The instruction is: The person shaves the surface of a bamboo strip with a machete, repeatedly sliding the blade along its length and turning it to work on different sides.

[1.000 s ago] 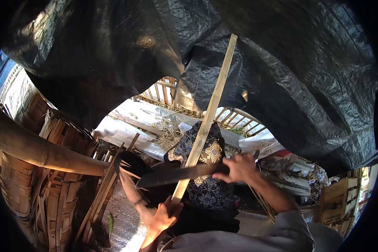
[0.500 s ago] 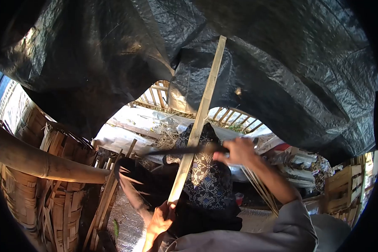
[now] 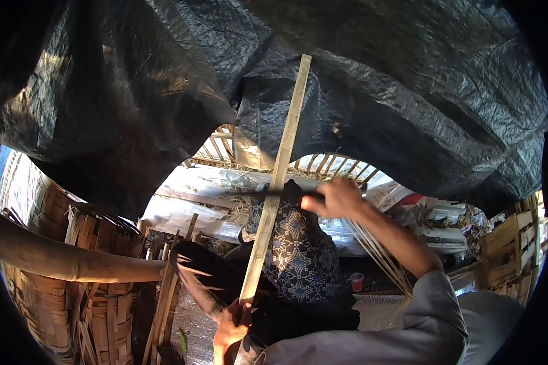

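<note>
My left hand (image 3: 230,323) grips the lower end of a long pale bamboo slat (image 3: 277,173) that stands nearly upright, its top against the black tarp. My right hand (image 3: 338,198) holds the handle of a dark knife (image 3: 286,193), whose blade lies edge-on across the slat about halfway up. A bundle of thin bamboo strips (image 3: 380,255) hangs under my right forearm. A patterned dark blue cloth (image 3: 298,258) covers my knee behind the slat. My grey sleeve fills the lower right.
A black plastic tarp (image 3: 408,91) hangs low overhead. Woven bamboo baskets (image 3: 49,292) and a thick bamboo pole (image 3: 61,258) stand at left, with loose slats (image 3: 164,298) leaning beside them. A wooden crate (image 3: 508,243) is at right, a white sheet (image 3: 189,204) beyond.
My right hand has raised the knife up along the slat, and the blade has turned from flat to edge-on. The slat has tilted more upright. The view has tipped slightly upward.
</note>
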The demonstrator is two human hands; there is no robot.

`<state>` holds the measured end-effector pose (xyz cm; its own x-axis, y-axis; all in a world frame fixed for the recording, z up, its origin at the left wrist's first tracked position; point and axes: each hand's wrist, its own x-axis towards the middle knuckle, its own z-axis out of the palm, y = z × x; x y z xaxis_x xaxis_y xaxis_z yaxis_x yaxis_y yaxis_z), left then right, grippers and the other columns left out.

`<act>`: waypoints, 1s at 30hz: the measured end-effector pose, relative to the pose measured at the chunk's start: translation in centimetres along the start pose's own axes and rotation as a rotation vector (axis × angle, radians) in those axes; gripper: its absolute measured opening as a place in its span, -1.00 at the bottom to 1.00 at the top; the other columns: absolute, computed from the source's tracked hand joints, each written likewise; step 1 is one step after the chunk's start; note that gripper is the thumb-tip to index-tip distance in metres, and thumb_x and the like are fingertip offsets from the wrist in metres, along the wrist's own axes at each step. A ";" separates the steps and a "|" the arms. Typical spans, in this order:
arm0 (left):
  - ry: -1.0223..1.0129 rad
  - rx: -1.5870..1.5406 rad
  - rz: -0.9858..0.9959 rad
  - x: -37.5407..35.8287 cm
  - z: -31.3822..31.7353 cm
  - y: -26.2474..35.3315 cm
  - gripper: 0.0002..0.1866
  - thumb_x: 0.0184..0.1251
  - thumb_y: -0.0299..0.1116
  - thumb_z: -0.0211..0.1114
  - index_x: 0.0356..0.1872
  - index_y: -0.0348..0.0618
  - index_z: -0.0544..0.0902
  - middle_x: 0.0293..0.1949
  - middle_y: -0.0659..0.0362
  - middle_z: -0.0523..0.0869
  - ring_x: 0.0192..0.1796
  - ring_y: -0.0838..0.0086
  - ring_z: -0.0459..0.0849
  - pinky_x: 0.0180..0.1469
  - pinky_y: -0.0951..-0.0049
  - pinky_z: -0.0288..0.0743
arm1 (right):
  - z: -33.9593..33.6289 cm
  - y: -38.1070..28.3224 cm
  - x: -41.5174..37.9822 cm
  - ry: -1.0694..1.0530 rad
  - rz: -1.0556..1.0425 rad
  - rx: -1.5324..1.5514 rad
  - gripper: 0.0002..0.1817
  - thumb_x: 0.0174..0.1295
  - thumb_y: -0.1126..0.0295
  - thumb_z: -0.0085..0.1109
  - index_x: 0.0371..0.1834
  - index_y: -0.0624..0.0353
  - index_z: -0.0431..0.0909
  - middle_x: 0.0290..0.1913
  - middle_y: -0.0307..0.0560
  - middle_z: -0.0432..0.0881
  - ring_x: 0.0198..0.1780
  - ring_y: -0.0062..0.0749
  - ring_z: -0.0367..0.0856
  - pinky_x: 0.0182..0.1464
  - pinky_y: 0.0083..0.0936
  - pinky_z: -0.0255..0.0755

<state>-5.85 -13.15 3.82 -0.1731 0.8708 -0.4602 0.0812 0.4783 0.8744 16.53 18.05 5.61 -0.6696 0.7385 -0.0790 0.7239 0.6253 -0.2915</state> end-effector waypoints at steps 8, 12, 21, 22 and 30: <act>0.029 0.038 0.063 0.6 -0.7 0.1 -0.79 0.36 -0.31 0.07 -0.28 -0.28 0.51 -0.69 0.32 0.45 -0.64 0.73 0.37 -0.63 0.63 0.20 | -0.6 -1.9 -1.9 0.045 -0.072 -0.082 -0.26 0.13 -0.35 -0.12 -0.53 0.21 0.60 -0.81 -0.23 0.35 -0.78 -0.36 0.36 -0.70 -0.41 0.29; 0.017 0.087 0.060 -0.3 -0.6 -0.3 -0.79 0.38 -0.30 0.04 -0.25 -0.27 0.50 -0.66 0.35 0.46 -0.62 0.73 0.37 -0.60 0.62 0.21 | -1.0 -0.3 -0.8 0.058 -0.051 -0.117 -0.27 0.09 -0.35 -0.07 -0.46 0.22 0.64 -0.74 -0.05 0.48 -0.62 -0.20 0.56 -0.59 -0.43 0.40; -0.009 0.180 0.323 -0.1 -1.7 -1.2 -0.78 0.41 -0.28 0.04 -0.34 -0.21 0.48 -0.62 0.36 0.43 -0.57 0.75 0.36 -0.58 0.65 0.19 | -1.4 -0.1 -1.4 -0.094 0.043 0.015 -0.21 0.13 -0.43 -0.26 -0.67 0.17 0.46 -0.80 -0.33 0.25 -0.81 -0.53 0.21 -0.77 -0.48 0.18; -0.091 0.122 0.268 0.1 -2.1 -0.9 -0.81 0.38 -0.29 0.07 -0.31 -0.23 0.49 -0.62 0.31 0.48 -0.56 0.69 0.42 -0.58 0.62 0.23 | 0.1 -0.2 -2.0 0.081 -0.103 -0.108 -0.19 0.08 -0.47 -0.27 -0.58 0.16 0.53 -0.78 -0.23 0.32 -0.75 -0.46 0.32 -0.69 -0.40 0.28; 0.016 0.264 -0.002 0.6 -2.8 1.2 -0.83 0.35 -0.37 0.08 -0.37 -0.26 0.49 -0.68 0.23 0.49 -0.66 0.60 0.47 -0.60 0.57 0.35 | 2.0 1.7 0.1 0.254 -0.080 -0.078 -0.23 0.03 -0.42 -0.11 -0.58 0.18 0.61 -0.80 -0.07 0.41 -0.68 -0.30 0.48 -0.58 -0.29 0.38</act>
<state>-8.61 -12.37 5.02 -0.1886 0.8688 -0.4579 0.3340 0.4952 0.8020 17.36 18.73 3.22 -0.6690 0.7195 0.1862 0.6877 0.6943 -0.2121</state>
